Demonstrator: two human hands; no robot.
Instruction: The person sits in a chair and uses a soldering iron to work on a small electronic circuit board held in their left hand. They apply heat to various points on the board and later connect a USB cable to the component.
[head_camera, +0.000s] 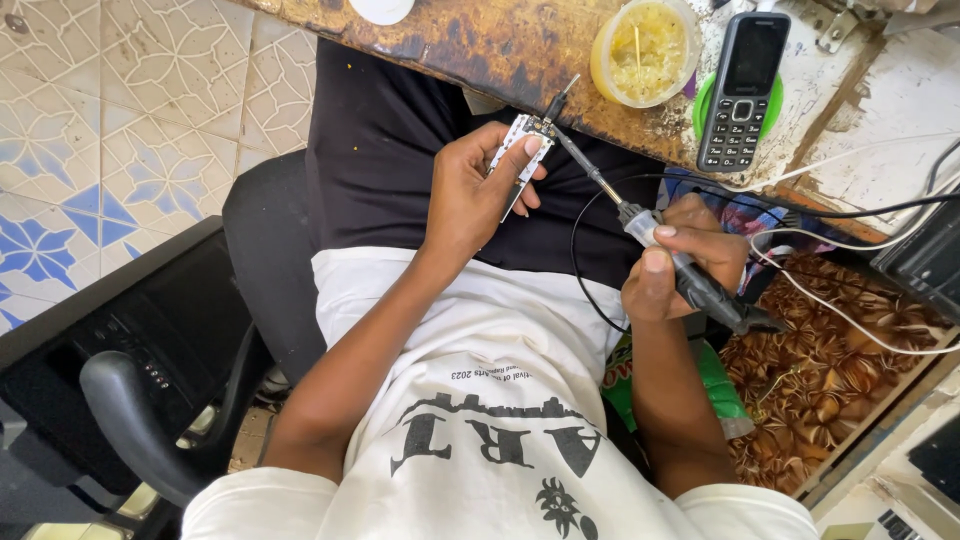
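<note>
Small electronics repair workshop, informal setup. Evidence: scarred, stained wooden workbench (500, 40) with burn marks; yellow tub of flux paste (643, 50) on bench; push-button mobile phone (742, 90) lying beside it; soldering iron (640, 225) applied to small circuit board (520, 150); loose white and black cables (850, 210) trailing across bench edge; open crate of salvaged copper coils (830, 370) at floor level. Patterned tile floor (130, 120), black office chair (150, 400).

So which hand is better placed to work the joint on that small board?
Right. The right hand grips the soldering iron, whose tip already meets the circuit board; the left hand is occupied holding that board.
</note>
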